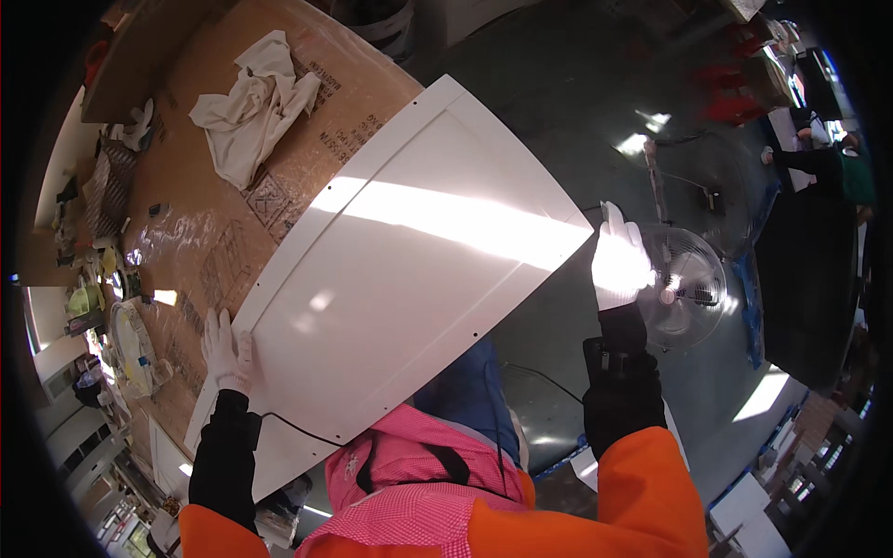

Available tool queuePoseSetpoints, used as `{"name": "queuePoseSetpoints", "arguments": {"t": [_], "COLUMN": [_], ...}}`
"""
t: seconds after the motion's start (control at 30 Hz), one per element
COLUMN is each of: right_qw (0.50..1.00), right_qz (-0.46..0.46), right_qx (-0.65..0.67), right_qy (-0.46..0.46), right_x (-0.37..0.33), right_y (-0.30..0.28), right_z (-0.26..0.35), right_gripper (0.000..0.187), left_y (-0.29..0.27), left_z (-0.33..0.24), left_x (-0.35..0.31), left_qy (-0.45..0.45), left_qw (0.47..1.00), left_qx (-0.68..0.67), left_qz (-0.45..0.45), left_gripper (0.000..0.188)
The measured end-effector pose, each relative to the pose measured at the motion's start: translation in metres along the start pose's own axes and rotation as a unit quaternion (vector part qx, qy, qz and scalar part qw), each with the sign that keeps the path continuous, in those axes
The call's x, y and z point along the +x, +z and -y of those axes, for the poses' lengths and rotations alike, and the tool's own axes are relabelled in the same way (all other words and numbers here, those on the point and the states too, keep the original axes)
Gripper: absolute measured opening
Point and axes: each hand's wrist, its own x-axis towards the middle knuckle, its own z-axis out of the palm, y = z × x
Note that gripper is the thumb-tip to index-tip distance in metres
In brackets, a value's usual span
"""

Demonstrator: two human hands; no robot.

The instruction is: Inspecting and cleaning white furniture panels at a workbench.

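Observation:
A large white panel [400, 251] with a raised border and small holes along its edges lies slantwise before me, partly over a table. A bright band of sunlight crosses it. My left hand [226, 358], in a white glove, rests at the panel's left edge with its fingers stretched out. Beside the panel's right corner is my right hand [620, 263], also in a white glove. Its fingers point away from me, and strong glare washes out their detail. Whether it touches the corner, I cannot tell.
Brown printed cardboard under clear film covers the table [209, 223]; a crumpled cream cloth [251, 112] lies on it. A round fan [684, 288] stands close to my right hand. A dark cable [549, 377] runs near my body. Another person [837, 167] is at the far right.

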Motion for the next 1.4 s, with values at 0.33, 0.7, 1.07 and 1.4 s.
{"name": "queuePoseSetpoints", "arguments": {"t": [0.33,0.7,1.07,1.4], "right_qw": [0.987,0.980,0.976,0.986], "right_qz": [0.006,0.150,0.147,0.142], "right_qx": [0.144,0.126,0.140,0.084], "right_qy": [0.075,0.037,0.077,-0.008], "right_x": [0.019,0.014,0.021,0.017], "right_y": [-0.013,-0.009,-0.010,-0.015], "right_z": [-0.011,0.034,0.034,0.039], "right_gripper": [0.033,0.033,0.035,0.035], "left_y": [-0.037,-0.034,-0.036,-0.037], "left_z": [-0.207,-0.216,-0.214,-0.213], "left_x": [0.123,0.127,0.126,0.125], "left_qy": [0.021,-0.016,0.008,-0.007], "left_qw": [0.984,0.990,0.989,0.986], "left_qx": [-0.165,-0.105,-0.086,-0.121], "left_qz": [-0.056,-0.093,-0.120,-0.111], "left_gripper": [0.079,0.085,0.080,0.085]}}
